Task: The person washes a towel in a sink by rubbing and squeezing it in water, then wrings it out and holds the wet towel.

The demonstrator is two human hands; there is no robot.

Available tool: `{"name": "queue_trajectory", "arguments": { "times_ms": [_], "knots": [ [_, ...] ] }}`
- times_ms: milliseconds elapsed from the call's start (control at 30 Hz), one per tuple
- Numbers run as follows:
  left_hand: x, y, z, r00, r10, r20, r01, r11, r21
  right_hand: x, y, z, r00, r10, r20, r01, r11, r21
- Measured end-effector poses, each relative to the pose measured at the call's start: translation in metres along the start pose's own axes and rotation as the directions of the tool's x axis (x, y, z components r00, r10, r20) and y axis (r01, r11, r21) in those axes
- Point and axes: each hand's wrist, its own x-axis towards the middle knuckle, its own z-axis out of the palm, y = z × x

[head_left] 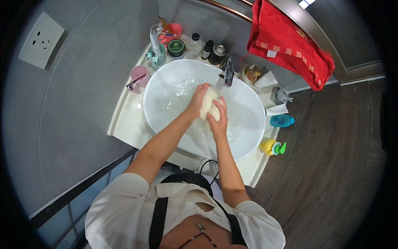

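Pretty compact bathroom corner. Grey large-format tiled wall (pixel 83 124) on the left with a white plastic wall socket (pixel 41 40) up high. Dark brown wood-plank floor (pixel 331 166) on the right side. A pale stone-look counter (pixel 124 120) sits in the corner. A red embroidered towel (pixel 286 41) hangs over a metal rail at the top. Lighting's even and bright.

The faucet (pixel 228 74) and crowded bottles (pixel 209 50) block the basin's (pixel 253 124) far rim; its near side lies open.
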Motion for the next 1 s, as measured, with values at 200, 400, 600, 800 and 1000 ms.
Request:
{"name": "queue_trajectory", "arguments": {
  "times_ms": [200,400,600,800,1000],
  "knots": [
    [-0.009,0.004,0.005,0.989,-0.140,0.043,0.144,0.986,-0.086,0.016,0.009,0.017,0.987,0.033,-0.155,-0.006,0.985,0.171],
    [-0.020,0.019,0.011,0.954,-0.298,0.042,0.301,0.947,-0.110,0.043,0.015,0.020,0.959,0.115,-0.259,-0.087,0.989,0.119],
    [-0.009,-0.011,-0.023,0.927,-0.357,0.115,0.311,0.904,0.293,0.053,0.072,-0.013,0.950,0.182,-0.253,-0.180,0.983,0.029],
    [0.018,0.010,-0.090,0.969,-0.173,-0.179,0.239,0.844,0.480,0.023,0.085,-0.081,0.972,0.234,-0.005,-0.234,0.968,-0.088],
    [0.052,-0.003,-0.129,0.940,0.319,0.122,-0.239,0.359,0.902,0.012,0.076,-0.085,0.980,0.049,0.194,0.109,0.682,-0.723]
  ]
}}
